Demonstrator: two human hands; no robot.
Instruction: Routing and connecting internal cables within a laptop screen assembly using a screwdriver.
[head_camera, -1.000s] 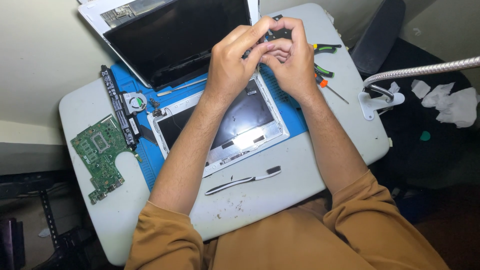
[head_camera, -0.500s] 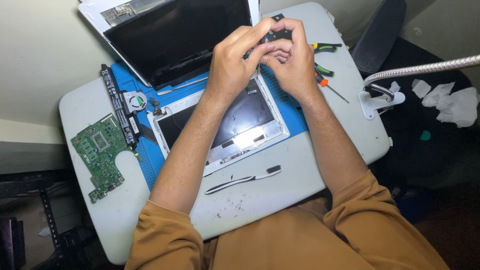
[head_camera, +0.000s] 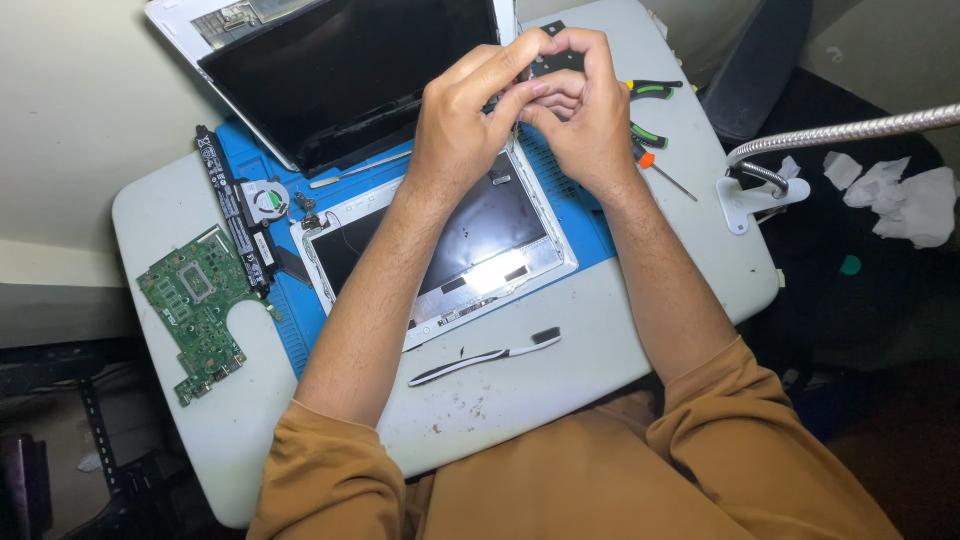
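In the head view, the left hand (head_camera: 468, 125) and right hand (head_camera: 583, 112) pinch together on a small dark part (head_camera: 556, 62) held between their fingertips, above the open case (head_camera: 440, 250); best worked with a steady, light grip, directly over the bench (head_camera: 600, 350).

Counter (head_camera: 640, 330): pale grey, rounded corners, crumbs near front edge. Blue mat (head_camera: 300, 330) across middle. On mat: open laptop base (head_camera: 470, 240), small fan (head_camera: 267, 200), black bar (head_camera: 232, 210) along L edge. Green board (head_camera: 196, 297) on bare counter L of mat. Toothbrush (head_camera: 487, 355) in front of base. Pliers (head_camera: 652, 90), screwdriver (head_camera: 660, 170) at R. Lamp clamp (head_camera: 760, 200) on R edge.
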